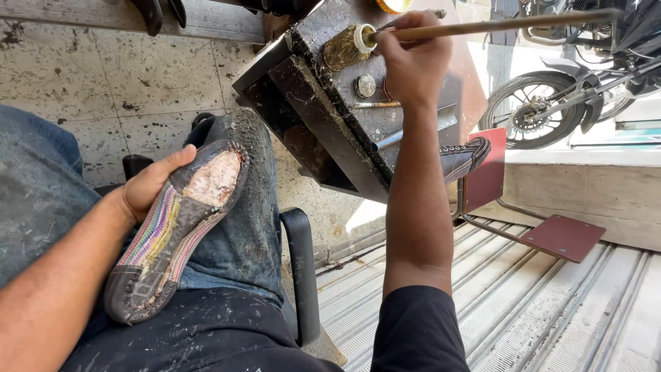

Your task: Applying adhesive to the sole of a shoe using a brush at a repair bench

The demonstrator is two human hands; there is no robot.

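Holding shoe (pixel 175 231) w/ left hand (pixel 148 186); right hand (pixel 413 65) grips brush (pixel 441 29).

Two hands were counted: a left hand (pixel 148 186) at left centre and a right hand (pixel 413 65) at top centre. Two shoes were seen: a sole-up shoe (pixel 175 231) at left and a second shoe (pixel 465 157) right of centre. One brush (pixel 441 29) and one motorcycle (pixel 578 76), upper right, were noted.

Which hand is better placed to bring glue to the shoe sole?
Probably the right hand: it already grips the brush, its head at the glue pot. The left hand is busy steadying the shoe, sole up, on the knee.
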